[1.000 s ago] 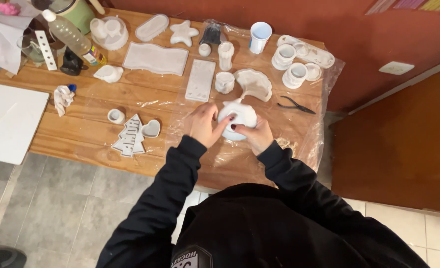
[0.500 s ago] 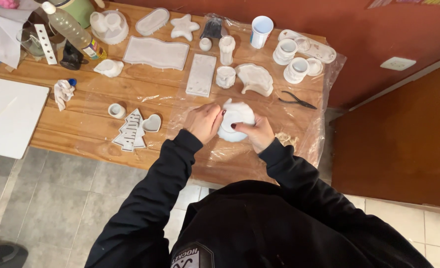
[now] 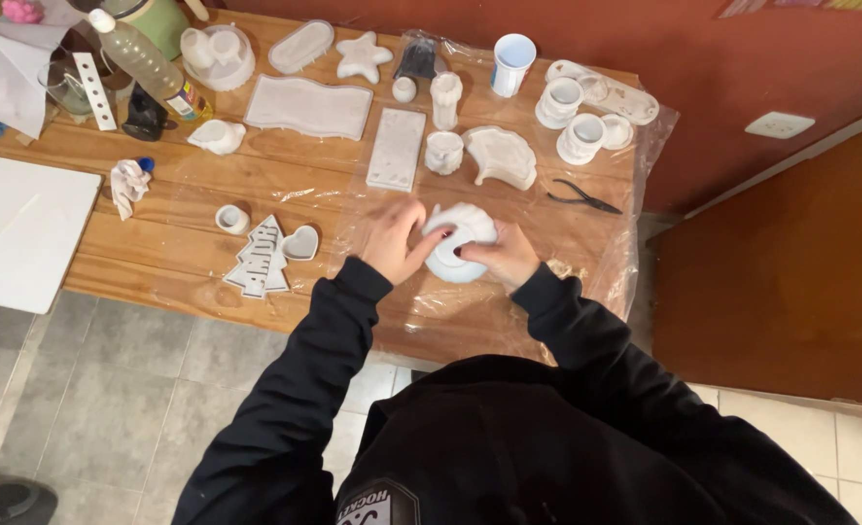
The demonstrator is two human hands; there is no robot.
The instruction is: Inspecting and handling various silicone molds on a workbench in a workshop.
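**Round white mould caught between both hands at the table's near edge**

You have the round white mould (image 3: 457,245) directly in front of you, lifted or resting just above the plastic sheet (image 3: 586,255) that covers the right part of the wooden table (image 3: 158,262). It sits between your hands, so neither arm has to reach: your left hand (image 3: 395,240) is on its left flank, fingers curled toward the rim, and your right hand (image 3: 497,258) closes on it from the right and below, thumb and fingertips gripping the edge. Both hands are in contact; the right one has the firmer hold, as far as the view shows, while the left looks more like a pinch at the side.

The mould is close to circular, with no clear long axis; its open, flat face tilts up toward you and its bulged part points away, toward the far side of the table.

Beyond it lie a shell-shaped mould (image 3: 501,156) and a small cylindrical mould (image 3: 442,152), both well apart from your hands. The black pliers (image 3: 582,197) lie to the right, nearer your right hand, untouched.
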